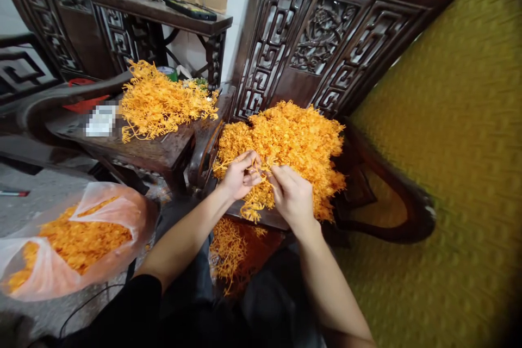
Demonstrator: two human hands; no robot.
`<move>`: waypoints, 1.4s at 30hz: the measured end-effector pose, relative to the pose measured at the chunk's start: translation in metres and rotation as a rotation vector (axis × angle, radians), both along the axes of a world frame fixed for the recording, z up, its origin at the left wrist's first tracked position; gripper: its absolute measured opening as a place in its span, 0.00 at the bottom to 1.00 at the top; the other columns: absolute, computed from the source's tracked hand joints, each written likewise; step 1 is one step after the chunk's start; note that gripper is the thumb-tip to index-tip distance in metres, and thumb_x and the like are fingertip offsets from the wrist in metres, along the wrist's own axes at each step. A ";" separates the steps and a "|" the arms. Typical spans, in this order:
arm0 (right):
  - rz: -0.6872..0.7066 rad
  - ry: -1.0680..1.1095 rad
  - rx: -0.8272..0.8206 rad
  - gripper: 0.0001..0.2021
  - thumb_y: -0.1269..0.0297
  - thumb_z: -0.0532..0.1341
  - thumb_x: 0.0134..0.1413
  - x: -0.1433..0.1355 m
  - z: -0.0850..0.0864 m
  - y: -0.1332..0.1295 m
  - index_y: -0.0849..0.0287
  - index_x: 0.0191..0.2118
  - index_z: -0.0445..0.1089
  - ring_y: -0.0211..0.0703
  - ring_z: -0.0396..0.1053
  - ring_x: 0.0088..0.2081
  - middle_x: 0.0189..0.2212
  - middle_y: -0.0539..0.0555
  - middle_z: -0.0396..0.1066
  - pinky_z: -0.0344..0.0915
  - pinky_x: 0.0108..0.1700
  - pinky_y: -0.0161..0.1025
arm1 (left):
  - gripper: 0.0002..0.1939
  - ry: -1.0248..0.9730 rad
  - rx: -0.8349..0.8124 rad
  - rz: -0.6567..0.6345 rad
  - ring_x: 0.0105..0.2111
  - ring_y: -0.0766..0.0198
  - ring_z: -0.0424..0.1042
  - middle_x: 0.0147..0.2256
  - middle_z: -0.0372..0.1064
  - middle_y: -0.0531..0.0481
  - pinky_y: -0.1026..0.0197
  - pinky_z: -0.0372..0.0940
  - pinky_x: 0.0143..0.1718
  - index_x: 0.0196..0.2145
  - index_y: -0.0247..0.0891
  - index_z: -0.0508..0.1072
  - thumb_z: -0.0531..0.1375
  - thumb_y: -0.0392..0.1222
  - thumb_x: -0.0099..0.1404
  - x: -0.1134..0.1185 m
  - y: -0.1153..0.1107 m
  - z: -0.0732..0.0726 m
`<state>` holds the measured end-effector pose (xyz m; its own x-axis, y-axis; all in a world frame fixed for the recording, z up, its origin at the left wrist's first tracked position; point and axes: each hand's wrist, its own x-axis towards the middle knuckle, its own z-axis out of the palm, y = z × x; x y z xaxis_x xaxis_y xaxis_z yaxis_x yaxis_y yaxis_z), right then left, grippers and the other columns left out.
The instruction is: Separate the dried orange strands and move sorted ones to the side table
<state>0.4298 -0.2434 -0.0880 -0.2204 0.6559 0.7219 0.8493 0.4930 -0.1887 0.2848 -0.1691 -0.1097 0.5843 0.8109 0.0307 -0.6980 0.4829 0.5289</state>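
A big heap of orange, stringy, branched pieces (pixel 297 141), perhaps plastic, fills the seat of a dark carved wooden chair. In front of this heap my left hand (pixel 242 175) is closed, its thumb and fingers pinching a thin orange strand. Close beside it, my right hand (pixel 294 196) is also closed, fingertips pressed together on an orange strand. The two hands are slightly apart, with orange strands between them. Below them a small orange bunch (pixel 252 207) hangs at the seat's front edge. Exactly what the fingertips hold is partly hidden.
Another orange pile (pixel 163 100) lies on a wooden side table (pixel 163 147) at left. A plastic bag (pixel 141 217) of orange pieces stands on the floor. More strands (pixel 228 247) lie below the seat. A phone (pixel 190 9) rests on a shelf; a yellow-green textured surface (pixel 460 136) rises at right.
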 end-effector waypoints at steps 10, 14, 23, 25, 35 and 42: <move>-0.024 -0.113 0.222 0.07 0.72 0.59 0.66 0.014 -0.007 0.000 0.59 0.47 0.71 0.39 0.69 0.28 0.30 0.54 0.72 0.66 0.30 0.36 | 0.13 -0.103 -0.202 0.000 0.13 0.78 0.46 0.20 0.52 0.59 0.72 0.39 0.14 0.28 0.34 0.66 0.53 0.32 0.73 -0.001 0.012 -0.003; -0.393 0.242 0.313 0.11 0.60 0.56 0.69 0.052 0.019 0.021 0.57 0.35 0.71 0.42 0.64 0.26 0.26 0.53 0.67 0.61 0.31 0.40 | 0.12 -0.165 -0.286 0.133 0.13 0.77 0.46 0.20 0.49 0.60 0.72 0.38 0.13 0.28 0.36 0.63 0.55 0.31 0.71 -0.002 0.018 -0.004; -0.682 -0.483 -0.494 0.25 0.56 0.49 0.67 0.137 0.052 0.184 0.73 0.55 0.70 0.69 0.60 0.59 0.58 0.78 0.63 0.59 0.55 0.60 | 0.12 -0.056 -0.202 -0.004 0.13 0.78 0.47 0.20 0.54 0.60 0.72 0.41 0.13 0.30 0.34 0.68 0.64 0.40 0.68 0.007 0.023 -0.025; -0.695 -0.517 -0.486 0.27 0.53 0.48 0.69 0.142 0.049 0.186 0.71 0.56 0.72 0.69 0.58 0.60 0.60 0.76 0.62 0.56 0.56 0.61 | 0.11 -0.058 -0.222 0.001 0.13 0.78 0.47 0.20 0.54 0.60 0.72 0.41 0.13 0.30 0.33 0.69 0.63 0.40 0.69 0.003 0.029 -0.028; -0.734 -0.126 -0.262 0.24 0.48 0.52 0.70 0.160 0.037 0.176 0.66 0.38 0.74 0.57 0.60 0.56 0.50 0.70 0.69 0.56 0.51 0.54 | 0.13 -0.110 -0.287 0.013 0.14 0.78 0.50 0.21 0.57 0.57 0.71 0.42 0.14 0.28 0.32 0.69 0.57 0.37 0.73 -0.003 0.036 -0.028; -0.316 0.205 0.050 0.14 0.56 0.56 0.69 0.087 0.030 0.093 0.61 0.48 0.70 0.50 0.68 0.49 0.48 0.64 0.70 0.64 0.52 0.50 | 0.09 -0.158 -0.254 0.127 0.18 0.76 0.53 0.25 0.60 0.56 0.71 0.47 0.18 0.34 0.34 0.71 0.57 0.37 0.73 -0.001 0.030 -0.018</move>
<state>0.5164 -0.1500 -0.0578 0.1389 0.6311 0.7632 0.9081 0.2262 -0.3523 0.2838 -0.1386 -0.1278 0.4817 0.8706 -0.1001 -0.8252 0.4891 0.2827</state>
